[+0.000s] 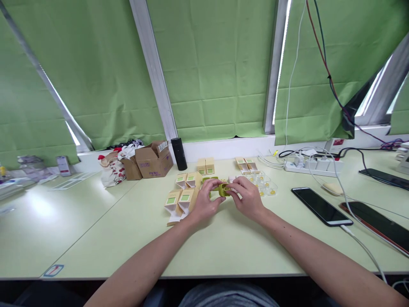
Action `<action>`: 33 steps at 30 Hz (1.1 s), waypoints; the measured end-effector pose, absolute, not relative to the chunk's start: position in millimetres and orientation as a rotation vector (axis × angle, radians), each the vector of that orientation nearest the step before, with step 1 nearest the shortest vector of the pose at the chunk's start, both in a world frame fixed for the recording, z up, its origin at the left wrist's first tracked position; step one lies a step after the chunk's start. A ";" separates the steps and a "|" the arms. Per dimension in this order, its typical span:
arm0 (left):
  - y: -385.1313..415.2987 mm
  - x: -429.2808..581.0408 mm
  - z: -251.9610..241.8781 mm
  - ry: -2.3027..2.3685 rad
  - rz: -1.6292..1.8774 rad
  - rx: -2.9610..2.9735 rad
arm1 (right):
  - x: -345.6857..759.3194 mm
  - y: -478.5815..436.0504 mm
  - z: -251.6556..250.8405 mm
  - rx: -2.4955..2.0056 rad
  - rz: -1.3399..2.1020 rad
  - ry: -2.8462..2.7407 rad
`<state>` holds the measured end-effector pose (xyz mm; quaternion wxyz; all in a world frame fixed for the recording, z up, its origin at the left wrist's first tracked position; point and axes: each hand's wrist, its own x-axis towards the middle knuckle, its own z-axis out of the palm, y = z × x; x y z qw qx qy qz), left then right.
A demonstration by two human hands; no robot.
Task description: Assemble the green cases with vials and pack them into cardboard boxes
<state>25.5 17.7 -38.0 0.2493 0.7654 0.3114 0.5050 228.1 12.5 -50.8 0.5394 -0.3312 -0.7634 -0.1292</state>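
Note:
My left hand (206, 199) and my right hand (247, 197) meet over the middle of the pale green table (128, 238). Both pinch one small olive-green item (223, 189) between their fingertips, just above the tabletop. Several small tan cartons with green labels (180, 198) lie just left of my left hand, some open. To the right of my right hand sit several clear plastic shells with yellow pieces (265, 185). More tan cartons (205, 165) stand behind the hands.
A brown cardboard box (154, 160) and a patterned bag (111, 170) sit at the back left beside a black cylinder (179, 154). A power strip (311, 166) with cables, a phone (321, 206) on a cable and a dark tablet (380, 226) lie at right.

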 end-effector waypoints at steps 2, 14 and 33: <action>17.3 25.4 -37.9 0.840 1.374 2.092 | 228.5 12.4 -49.8 -0.776 -0.366 -1.836; 14.7 26.1 -35.5 0.815 1.347 2.094 | 227.9 12.0 -48.0 -0.775 -0.486 -1.886; 14.7 25.3 -36.3 0.814 1.332 2.111 | 226.4 11.2 -48.7 -0.758 -0.486 -1.890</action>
